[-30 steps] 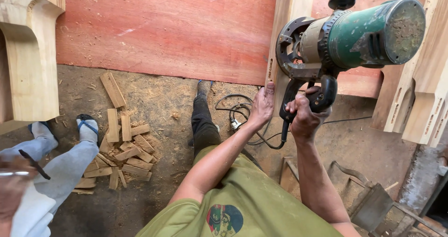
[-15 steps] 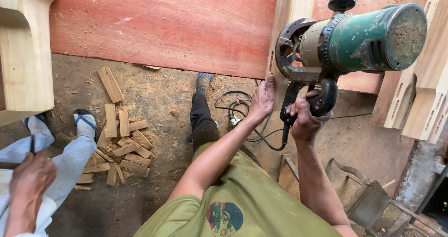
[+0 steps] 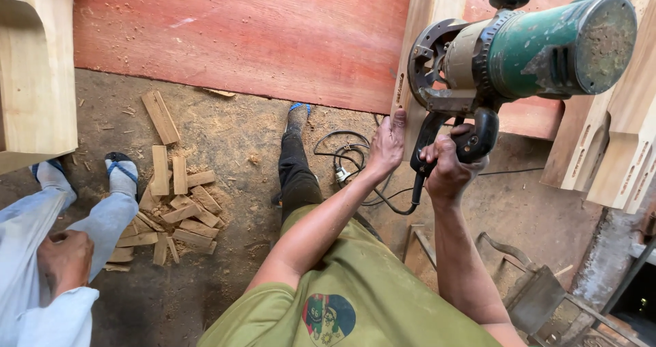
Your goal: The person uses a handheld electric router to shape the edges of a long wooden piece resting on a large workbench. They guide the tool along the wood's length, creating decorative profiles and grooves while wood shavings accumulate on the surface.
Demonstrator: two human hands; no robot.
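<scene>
At the upper right of the view, a green power router with a dusty motor cap and a black knob on top is held sideways against a pale upright wooden plank. The person's right hand is clenched around the router's black handle, fingers wrapped fully about it. The left hand lies flat and released against the lower edge of the same plank, fingers stretched upward and touching the wood just left of the router's round base; it grasps nothing. A black power cord hangs from the handle and loops on the dirt floor beside the person's dark-trousered leg and sandalled foot. Behind the plank leans a large reddish wooden panel, spanning most of the far side. To the far right stand more pale shaped wooden pieces, near the router but apart from it. On the floor to the left lies a pile of small wood offcuts amid sawdust. At the left edge another person in light trousers and sandals sits or stands, their hand resting closed on their knee, next to a pale wooden piece. Near the lower right lies a metal frame.
</scene>
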